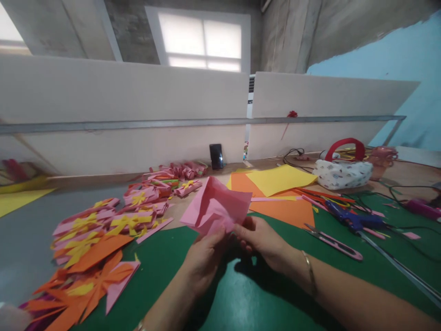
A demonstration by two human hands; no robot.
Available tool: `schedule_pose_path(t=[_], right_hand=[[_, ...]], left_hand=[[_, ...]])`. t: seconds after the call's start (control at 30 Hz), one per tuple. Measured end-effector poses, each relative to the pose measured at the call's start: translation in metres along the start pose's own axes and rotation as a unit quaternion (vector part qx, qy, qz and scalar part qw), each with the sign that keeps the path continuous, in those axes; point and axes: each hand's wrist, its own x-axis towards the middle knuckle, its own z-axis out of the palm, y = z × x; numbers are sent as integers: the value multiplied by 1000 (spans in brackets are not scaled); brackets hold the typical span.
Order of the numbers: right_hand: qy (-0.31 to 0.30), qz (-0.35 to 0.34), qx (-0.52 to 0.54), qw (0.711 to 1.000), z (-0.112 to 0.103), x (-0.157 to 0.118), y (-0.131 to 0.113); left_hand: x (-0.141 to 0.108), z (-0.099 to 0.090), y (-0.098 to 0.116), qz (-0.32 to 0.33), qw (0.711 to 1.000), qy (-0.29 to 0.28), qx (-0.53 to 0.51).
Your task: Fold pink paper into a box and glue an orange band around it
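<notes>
1. head view: the lower edge of the pink paper (223,207) is gripped by the closed fingers of the left hand (206,257), with the thumb laid on its near side.
2. by the right hand (263,241), the fingertips are brought together at the lower right edge of the same paper; whether it is pinched there cannot be fully told, as the far fingers are curled into shadow.
3. the pink paper is held folded and creased above the green mat (241,299), in the middle of the view; from it, the directions below are taken.
4. at 12 o'clock, a dark phone (217,156) is stood upright near the white board (172,147).
5. at 2 o'clock, a yellow sheet (282,179) is laid partly over orange sheets (282,211).
6. toward 3 o'clock, a blue glue gun (351,218) is seen lying, with a patterned bag (341,174) set beyond it.
7. at 4 o'clock, pink-handled snips (336,242) are rested on the mat.
8. at 8 o'clock, orange cut pieces (89,285) are heaped.
9. at 9 o'clock, pink bundles (134,216) are piled, topped with yellow strips.
</notes>
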Motion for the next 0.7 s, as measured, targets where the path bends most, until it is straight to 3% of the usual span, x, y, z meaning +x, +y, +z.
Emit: schedule_pose_path(t=[0.07, 0.23, 0.37, 0.7], right_hand=[[-23, 4, -6, 1000, 3, -1, 4], [21, 15, -17, 1000, 6, 2, 13], [37, -4, -2, 999, 4, 3, 13], [49, -9, -24, 998, 4, 1, 10]], left_hand=[[-1, 0, -5, 0, 1000, -19, 21], [0, 3, -11, 48, 997, -19, 61], [3, 3, -9, 50, 992, -55, 98], [9, -5, -12, 48, 998, -1, 45]])
